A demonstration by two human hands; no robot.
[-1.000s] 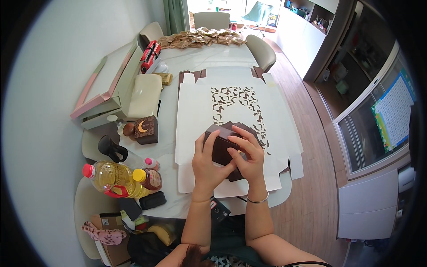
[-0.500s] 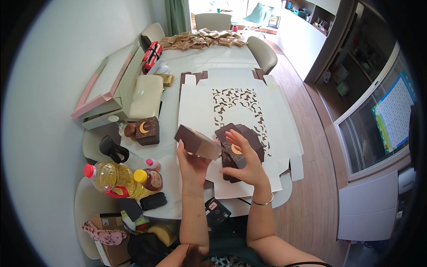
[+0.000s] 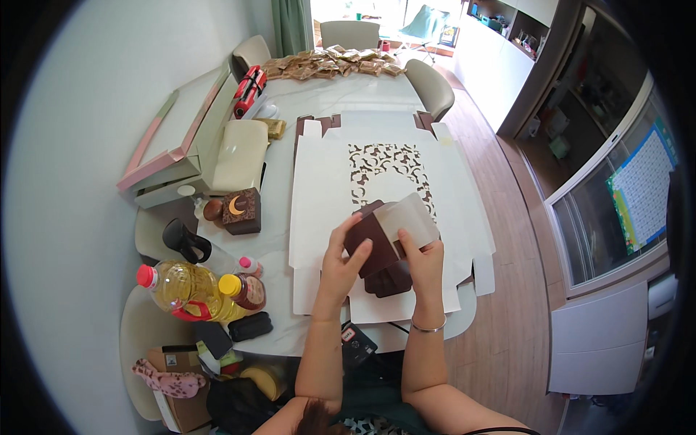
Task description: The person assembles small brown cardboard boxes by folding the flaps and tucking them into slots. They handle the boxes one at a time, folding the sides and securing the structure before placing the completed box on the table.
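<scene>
My left hand [image 3: 339,264] grips a dark brown small box [image 3: 373,239] by its left side, fingers behind and thumb on its face. A pale, translucent sleeve-like piece [image 3: 409,216] reaches out from the box's right end. My right hand [image 3: 426,264] pinches that pale piece, with its thumb on the top. Whether the piece is inside the box or around it, I cannot tell. Under my hands, a stack of flat dark brown cartons [image 3: 388,281] lies on a large white cut-out cardboard sheet [image 3: 319,217], partly hidden.
To the left stands a finished brown box with a crescent moon [image 3: 243,210]. Nearer are an oil bottle [image 3: 181,286], a yellow-capped jar [image 3: 246,291] and a black case [image 3: 250,328]. Many small gold packets [image 3: 326,65] cover the table's far end. Chairs surround the table.
The brown box has moved right, over the carton stack, in my left hand. My right hand, open before, has closed on the pale piece at the box's end.
</scene>
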